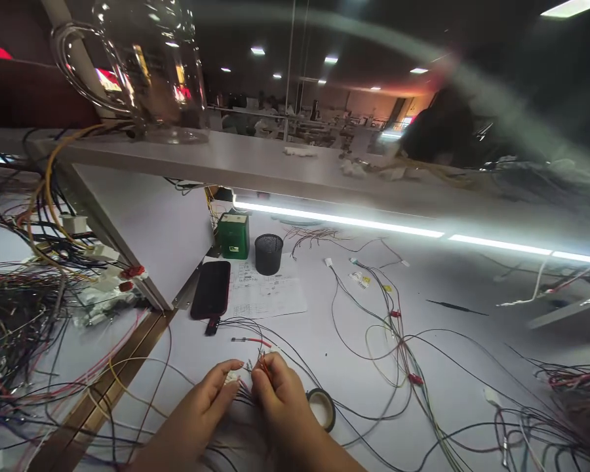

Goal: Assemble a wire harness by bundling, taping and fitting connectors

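Note:
My left hand (202, 408) is closed, with thumb and forefinger pinching a small white connector (232, 377). Close beside it, my right hand (281, 388) grips a few thin wires (261, 358), whose metal-tipped ends poke out toward the connector. Whether any wire is seated in the connector is too small to tell. Just beyond the fingers lies a red wire (258, 341) with a metal terminal on its left end. To the right of my right wrist is a roll of black tape (321, 409) on the white tabletop.
A phone (211, 290), a printed wiring sheet (270, 292), a black mesh cup (268, 254) and a green box (233, 236) stand ahead. A wire harness (400, 341) sprawls right, near tweezers (457, 307). Tangled wires (19, 314) fill the left; a glass pitcher (162, 78) sits on the shelf.

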`<state>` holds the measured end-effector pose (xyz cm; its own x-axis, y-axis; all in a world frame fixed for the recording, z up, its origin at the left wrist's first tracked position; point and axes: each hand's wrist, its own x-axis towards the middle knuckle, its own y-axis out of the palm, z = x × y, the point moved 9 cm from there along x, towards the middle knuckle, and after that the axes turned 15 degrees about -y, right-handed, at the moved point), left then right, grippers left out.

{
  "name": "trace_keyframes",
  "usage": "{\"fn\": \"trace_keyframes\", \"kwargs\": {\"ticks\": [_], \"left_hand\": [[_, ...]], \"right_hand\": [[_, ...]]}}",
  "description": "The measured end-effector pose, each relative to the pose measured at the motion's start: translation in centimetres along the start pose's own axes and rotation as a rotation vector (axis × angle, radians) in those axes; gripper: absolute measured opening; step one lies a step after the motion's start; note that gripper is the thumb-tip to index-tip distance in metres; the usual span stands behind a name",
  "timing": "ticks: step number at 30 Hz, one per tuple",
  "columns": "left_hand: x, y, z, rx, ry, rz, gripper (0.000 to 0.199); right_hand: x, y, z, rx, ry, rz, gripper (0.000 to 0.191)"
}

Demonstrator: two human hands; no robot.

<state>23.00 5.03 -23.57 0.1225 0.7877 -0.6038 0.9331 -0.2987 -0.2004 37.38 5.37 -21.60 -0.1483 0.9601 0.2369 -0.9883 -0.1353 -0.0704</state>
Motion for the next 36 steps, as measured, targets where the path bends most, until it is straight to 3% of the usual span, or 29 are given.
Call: {"fn": "trace_keyframes", "kwargs": {"ticks": [3,6,12,16,19,22,27,32,36], "left_hand": [[-0.1,-0.3,-0.8,0.106,0.092,-0.097,0.049],[-0.2,-0.3,-1.3,0.104,0.125,-0.088,0.047],[0.1,-0.2,-0.3,-0.075,0.009,0.082,0.057],[0.0,0.5,0.0,-0.204,-0.02,0.184,0.051],[-0.3,0.4,-0.4,-0.242,-0.001,0.195,0.044],[-0.4,0.1,-0.8,-0.262,0.017,0.172,0.04],[-0.5,0.0,-0.8,-0.318,0.003,0.133,0.038],[-0.9,0.6,-1.6,-0.515,0.07,0.182,0.03],[-0.8,0.9,-1.1,-0.611,0.048,0.218,0.025]], "right_hand": [[-0.3,0.4,0.3,0.02,-0.029,0.031,0.02],[-0.4,0.9,0.1,0.086,-0.031,0.049,0.026],[-0.3,1.4,-2.0,0.395,0.169,0.015,0.043],[-0.2,1.6,-2.5,0.427,0.229,0.036,0.046],[-0.2,1.7,-2.8,0.405,0.238,0.05,0.044],[-0.1,1.4,-2.8,0.293,0.19,0.055,0.037],[0.0,0.4,-1.1,-0.075,0.014,0.086,0.022],[-0.6,0.0,0.6,-0.401,-0.113,0.143,0.015],[-0.8,-0.1,2.1,-0.59,-0.288,0.127,0.014]]}}
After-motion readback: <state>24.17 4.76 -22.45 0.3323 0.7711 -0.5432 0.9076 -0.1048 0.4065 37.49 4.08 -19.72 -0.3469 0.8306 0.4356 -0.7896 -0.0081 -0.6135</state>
